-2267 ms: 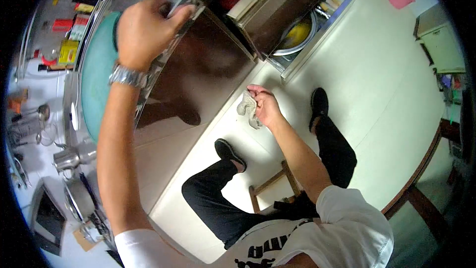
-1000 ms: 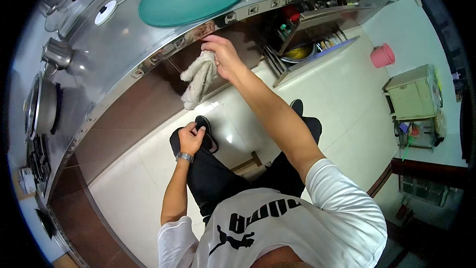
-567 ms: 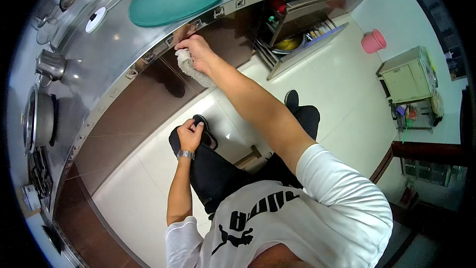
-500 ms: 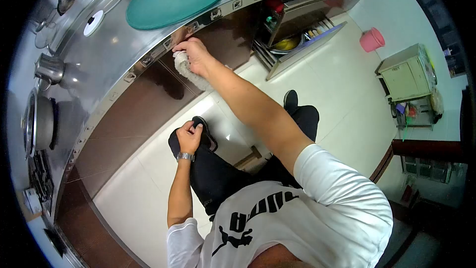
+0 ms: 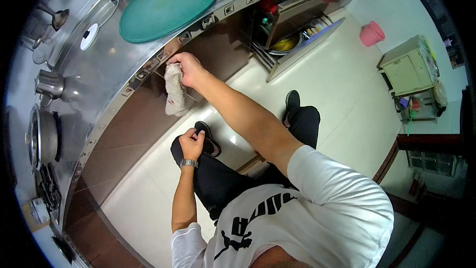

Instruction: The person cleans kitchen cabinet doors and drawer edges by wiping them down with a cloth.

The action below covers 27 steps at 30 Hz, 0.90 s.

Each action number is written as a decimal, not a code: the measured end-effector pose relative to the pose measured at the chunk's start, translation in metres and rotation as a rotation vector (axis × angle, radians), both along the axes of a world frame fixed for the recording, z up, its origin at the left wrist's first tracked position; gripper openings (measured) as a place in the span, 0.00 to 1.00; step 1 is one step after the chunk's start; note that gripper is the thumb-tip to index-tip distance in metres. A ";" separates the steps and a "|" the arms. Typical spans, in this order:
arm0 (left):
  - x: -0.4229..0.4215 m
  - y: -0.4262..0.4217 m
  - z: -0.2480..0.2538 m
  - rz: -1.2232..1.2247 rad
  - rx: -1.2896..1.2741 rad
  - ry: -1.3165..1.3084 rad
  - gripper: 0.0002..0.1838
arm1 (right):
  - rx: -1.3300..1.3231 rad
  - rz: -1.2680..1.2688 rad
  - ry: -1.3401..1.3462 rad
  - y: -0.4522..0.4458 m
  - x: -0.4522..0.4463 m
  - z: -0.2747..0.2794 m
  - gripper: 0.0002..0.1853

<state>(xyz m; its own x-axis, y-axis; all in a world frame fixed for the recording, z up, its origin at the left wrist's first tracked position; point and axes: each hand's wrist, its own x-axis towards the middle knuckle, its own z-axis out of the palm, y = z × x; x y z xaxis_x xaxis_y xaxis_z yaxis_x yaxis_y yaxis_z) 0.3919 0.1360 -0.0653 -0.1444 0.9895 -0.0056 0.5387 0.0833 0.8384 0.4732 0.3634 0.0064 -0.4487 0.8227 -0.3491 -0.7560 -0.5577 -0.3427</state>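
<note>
A pale, crumpled cloth (image 5: 175, 91) hangs from my right hand (image 5: 189, 69), whose fingers are closed on it beside the patterned metal edge (image 5: 128, 91) of the counter. Behind the cloth is the brown tiled cabinet front (image 5: 134, 119). My left hand (image 5: 192, 144), with a metal watch on its wrist, rests closed over my left knee and holds nothing that I can see. On the counter above my right hand lies a green round board (image 5: 163, 5).
Two drawers stand pulled out at the upper right; the lower drawer (image 5: 307, 44) holds a bowl with something yellow. A metal cup (image 5: 49, 83), a pot (image 5: 47, 136) and a white lid (image 5: 89, 36) are on the counter. Further right are a pink bucket (image 5: 372, 33) and a greenish cabinet (image 5: 407, 72).
My left hand has come down from the counter edge to my knee. My right hand has risen with the cloth to the counter edge and moved left along it; the cloth now hangs down.
</note>
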 end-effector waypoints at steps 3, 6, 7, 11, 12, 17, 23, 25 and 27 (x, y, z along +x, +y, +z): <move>0.000 0.001 -0.001 0.003 0.005 0.024 0.13 | 0.128 -0.023 0.004 -0.023 0.022 0.002 0.11; 0.001 0.002 -0.001 0.007 0.016 0.031 0.15 | 0.199 0.013 -0.111 -0.053 0.056 0.009 0.17; 0.003 0.002 0.000 0.009 0.027 0.031 0.15 | 0.207 0.031 -0.119 -0.062 0.067 0.008 0.17; 0.008 0.003 0.005 0.020 0.032 0.056 0.16 | 0.272 0.036 -0.241 -0.097 0.114 0.010 0.16; 0.009 0.002 0.007 0.025 0.031 0.054 0.16 | 0.272 0.041 -0.243 -0.106 0.125 0.009 0.16; 0.032 0.001 0.014 -0.074 -0.036 0.178 0.20 | 0.413 0.036 -0.328 -0.139 0.177 0.019 0.16; 0.110 0.007 0.075 -0.358 -0.065 0.139 0.39 | 0.296 0.015 -0.379 -0.154 0.229 0.020 0.16; 0.133 0.012 0.080 -0.405 -0.008 0.158 0.42 | 0.291 0.003 -0.397 -0.159 0.243 0.018 0.16; 0.156 0.015 0.093 -0.423 0.030 0.171 0.42 | 0.276 0.007 -0.406 -0.162 0.254 0.025 0.16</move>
